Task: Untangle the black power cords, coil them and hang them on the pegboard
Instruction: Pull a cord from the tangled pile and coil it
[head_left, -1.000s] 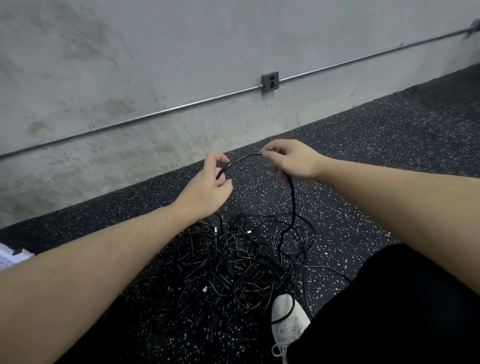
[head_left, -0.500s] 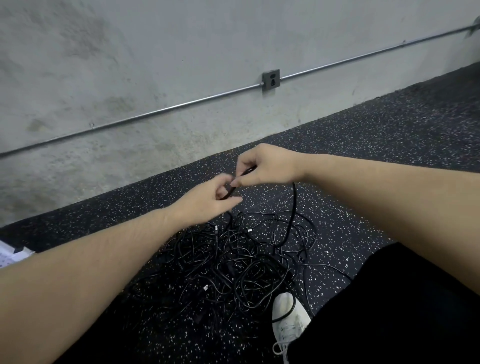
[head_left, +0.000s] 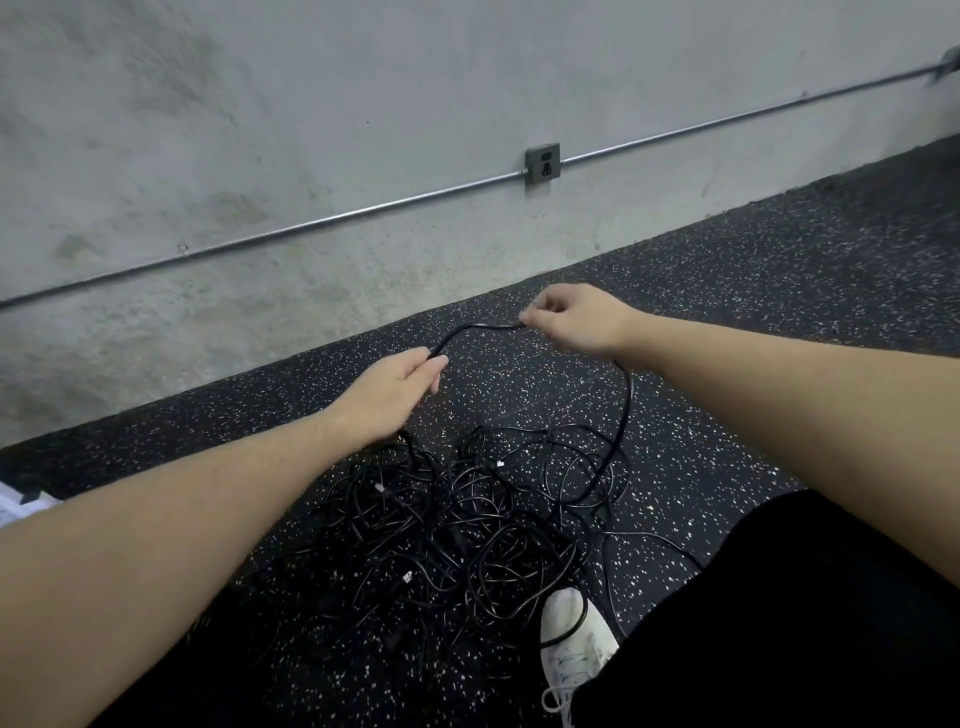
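Crouched over a tangle of black power cords (head_left: 457, 525) on a speckled rubber floor (head_left: 779, 291), I hold one cord (head_left: 480, 328) up between both hands, well below the grey wall outlet (head_left: 543, 163) and nearer to me than it. My left hand (head_left: 392, 397) sits below and left of the outlet, its fingers curled round the cord with thumb and fingertips closed on it at the top of the fist. My right hand (head_left: 582, 317) is almost straight below the outlet, a little to the right, pinching the same cord between thumb and forefinger while the other fingers curl loosely. Between the two hands the cord arches up in a short bare hump, clear of the floor. From under my right hand it drops in a long curve and runs into the right edge of the tangle. Where it goes beneath my left hand I cannot tell, as the hand hides it.

The tangle lies on the floor below both hands, further from the outlet than they are, a loose heap of many looping strands with a few small pale plug ends showing among them. A white shoe (head_left: 574, 642) stands at the near edge of the heap, with one strand looped across its toe. My black trouser leg (head_left: 805, 623) fills the corner beside it. A metal conduit (head_left: 311, 226) runs along the concrete wall (head_left: 311, 93) on both sides of the outlet. No pegboard shows here.
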